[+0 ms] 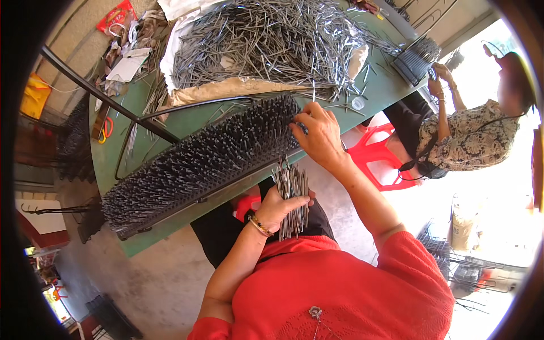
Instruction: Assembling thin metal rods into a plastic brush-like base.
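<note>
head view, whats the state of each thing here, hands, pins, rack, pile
left hand: closed around a bundle of metal pins, held upright
right hand: fingertips at the end of the pin-filled rack
pin-filled rack: packed with pins, lying tilted at the edge of the green table
loose pin pile: heaped, unsorted
red stool: standing, unoccupied

Green table point(187, 122), grey metal pins point(266, 39), red stool point(377, 156), red sleeve point(419, 272).

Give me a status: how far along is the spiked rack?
Done: most of the long black rack already bristles with wire pins. In hand: the left hand grips a bundle of pins; the right hand works at the rack's near end. Left: a big loose pile of pins on the green table.
</note>
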Demonstrator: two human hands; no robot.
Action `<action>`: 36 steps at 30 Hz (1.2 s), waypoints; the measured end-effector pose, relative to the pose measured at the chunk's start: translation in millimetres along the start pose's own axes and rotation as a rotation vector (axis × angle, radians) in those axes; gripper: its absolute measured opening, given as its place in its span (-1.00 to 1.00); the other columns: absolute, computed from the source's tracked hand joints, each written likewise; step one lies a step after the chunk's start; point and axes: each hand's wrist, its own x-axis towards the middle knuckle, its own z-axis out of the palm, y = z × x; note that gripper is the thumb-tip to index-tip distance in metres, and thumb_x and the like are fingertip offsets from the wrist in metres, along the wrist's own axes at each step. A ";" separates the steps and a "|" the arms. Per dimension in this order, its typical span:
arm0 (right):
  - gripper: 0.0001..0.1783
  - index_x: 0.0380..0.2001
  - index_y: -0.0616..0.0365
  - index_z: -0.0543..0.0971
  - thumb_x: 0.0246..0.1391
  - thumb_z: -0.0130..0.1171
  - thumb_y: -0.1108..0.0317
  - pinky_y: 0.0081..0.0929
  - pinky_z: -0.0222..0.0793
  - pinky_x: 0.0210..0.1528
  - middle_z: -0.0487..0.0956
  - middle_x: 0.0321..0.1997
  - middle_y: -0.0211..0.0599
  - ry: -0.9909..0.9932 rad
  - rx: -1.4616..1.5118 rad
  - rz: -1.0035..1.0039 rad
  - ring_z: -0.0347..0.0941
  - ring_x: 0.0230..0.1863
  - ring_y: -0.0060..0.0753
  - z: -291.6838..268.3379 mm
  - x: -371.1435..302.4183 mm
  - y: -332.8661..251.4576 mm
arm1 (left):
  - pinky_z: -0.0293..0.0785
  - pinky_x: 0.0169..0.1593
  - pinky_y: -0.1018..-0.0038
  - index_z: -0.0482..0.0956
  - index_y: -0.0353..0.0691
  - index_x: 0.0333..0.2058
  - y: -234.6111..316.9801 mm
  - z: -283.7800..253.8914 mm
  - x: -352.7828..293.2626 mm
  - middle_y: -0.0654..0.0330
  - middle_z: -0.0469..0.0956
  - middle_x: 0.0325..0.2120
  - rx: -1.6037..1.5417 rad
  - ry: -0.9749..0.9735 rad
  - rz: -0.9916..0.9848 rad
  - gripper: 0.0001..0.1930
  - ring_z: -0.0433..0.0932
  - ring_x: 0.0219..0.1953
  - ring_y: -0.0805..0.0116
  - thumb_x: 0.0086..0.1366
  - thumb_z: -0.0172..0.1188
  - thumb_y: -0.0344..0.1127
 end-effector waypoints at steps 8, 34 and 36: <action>-0.82 -0.42 0.18 0.61 -0.15 0.29 0.35 -0.25 0.29 -0.19 0.47 -0.30 -0.25 0.066 0.028 0.095 0.44 -0.28 -0.12 9.9 -4.5 -5.7 | 0.51 -0.19 0.47 0.43 -0.31 -0.16 8.6 0.7 2.4 0.08 0.61 -0.30 0.022 -0.006 0.018 -0.71 0.60 -0.31 0.39 0.13 0.23 -0.52; -0.85 -0.47 0.17 0.58 -0.23 0.30 0.47 -0.52 0.32 -0.47 0.44 -0.33 -0.30 0.331 0.207 0.071 0.35 -0.50 -0.40 7.4 6.4 -3.6 | 0.52 -0.18 0.46 0.41 -0.26 -0.10 6.8 -1.0 8.8 0.07 0.59 -0.28 -0.007 -0.011 0.038 -0.65 0.60 -0.26 0.32 0.12 0.23 -0.52; -0.84 -0.46 0.18 0.58 -0.22 0.30 0.48 -0.53 0.31 -0.47 0.44 -0.33 -0.31 0.326 0.210 0.031 0.36 -0.50 -0.41 8.1 2.5 -1.3 | 0.52 -0.18 0.46 0.41 -0.26 -0.09 9.5 -2.5 13.0 0.08 0.59 -0.28 -0.029 0.006 0.026 -0.65 0.60 -0.26 0.32 0.12 0.23 -0.51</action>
